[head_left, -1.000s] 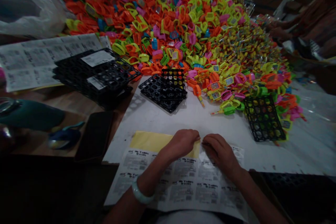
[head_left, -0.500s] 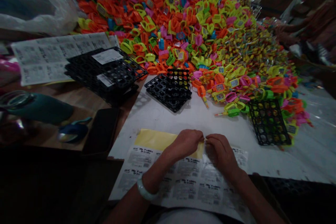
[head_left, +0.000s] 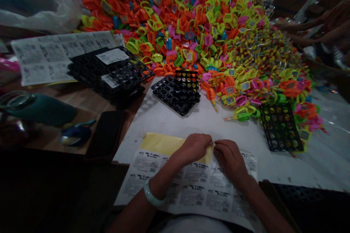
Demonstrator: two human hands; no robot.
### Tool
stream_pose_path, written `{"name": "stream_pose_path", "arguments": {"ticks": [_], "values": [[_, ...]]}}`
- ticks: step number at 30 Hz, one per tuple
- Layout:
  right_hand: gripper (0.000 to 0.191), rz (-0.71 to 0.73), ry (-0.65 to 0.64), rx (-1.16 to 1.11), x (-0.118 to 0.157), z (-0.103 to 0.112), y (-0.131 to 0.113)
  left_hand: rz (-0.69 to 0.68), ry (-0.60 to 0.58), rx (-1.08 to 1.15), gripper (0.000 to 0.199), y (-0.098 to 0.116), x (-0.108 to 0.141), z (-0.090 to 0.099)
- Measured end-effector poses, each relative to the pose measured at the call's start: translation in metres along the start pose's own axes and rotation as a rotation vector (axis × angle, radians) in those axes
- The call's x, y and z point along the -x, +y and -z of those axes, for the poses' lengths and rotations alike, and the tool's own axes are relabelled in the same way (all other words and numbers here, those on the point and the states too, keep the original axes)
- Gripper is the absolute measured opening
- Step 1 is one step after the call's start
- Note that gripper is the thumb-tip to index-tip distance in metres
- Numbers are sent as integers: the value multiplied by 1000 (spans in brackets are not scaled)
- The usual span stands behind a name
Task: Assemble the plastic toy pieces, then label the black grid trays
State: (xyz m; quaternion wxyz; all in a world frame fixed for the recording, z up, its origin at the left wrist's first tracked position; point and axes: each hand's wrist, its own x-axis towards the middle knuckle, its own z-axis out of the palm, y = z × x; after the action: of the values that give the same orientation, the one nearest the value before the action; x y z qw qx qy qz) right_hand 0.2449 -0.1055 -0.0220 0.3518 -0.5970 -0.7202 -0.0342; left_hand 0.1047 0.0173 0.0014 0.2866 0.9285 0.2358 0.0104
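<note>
A sheet of printed sticker labels (head_left: 194, 189) lies before me at the table's front edge. Bare yellow backing (head_left: 161, 143) shows along its upper strip. My left hand (head_left: 198, 145), with a pale bangle (head_left: 153, 193) on the wrist, is closed in a pinch at the right end of the yellow strip. Just beside it, my right hand (head_left: 229, 154) also pinches, over the sheet's upper edge. The fingertips nearly meet, and whatever lies between them is too small to make out.
Colourful plastic toy watches (head_left: 191, 25) form a big heap at the back. Black grid trays (head_left: 175, 96) stand ahead, with another tray (head_left: 281, 127) at right and a labelled stack (head_left: 109, 72) at left. A phone (head_left: 105, 134) and teal bottle (head_left: 41, 107) lie left. Another person's arms (head_left: 322, 29) show far right.
My hands stay almost in place, still pinching at the sheet's upper edge. At the far right, the other person's arms have come further into view over the heap.
</note>
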Motion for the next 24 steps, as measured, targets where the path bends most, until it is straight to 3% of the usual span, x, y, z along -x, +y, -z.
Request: {"name": "stream_pose_path", "arguments": {"ticks": [5,12,16,24], "values": [[23,-137,-84,16,-4,4,3,3,7,27,26,2,1,4],[44,-352,-347,48,13,43,23,3,110,160,24,-11,13,4],[36,-445,-412,-10,19,58,26,-50,102,138,29,-17,17,2],[26,-520,-452,-166,23,61,21,-158,83,67,21,-1,22,5]]}}
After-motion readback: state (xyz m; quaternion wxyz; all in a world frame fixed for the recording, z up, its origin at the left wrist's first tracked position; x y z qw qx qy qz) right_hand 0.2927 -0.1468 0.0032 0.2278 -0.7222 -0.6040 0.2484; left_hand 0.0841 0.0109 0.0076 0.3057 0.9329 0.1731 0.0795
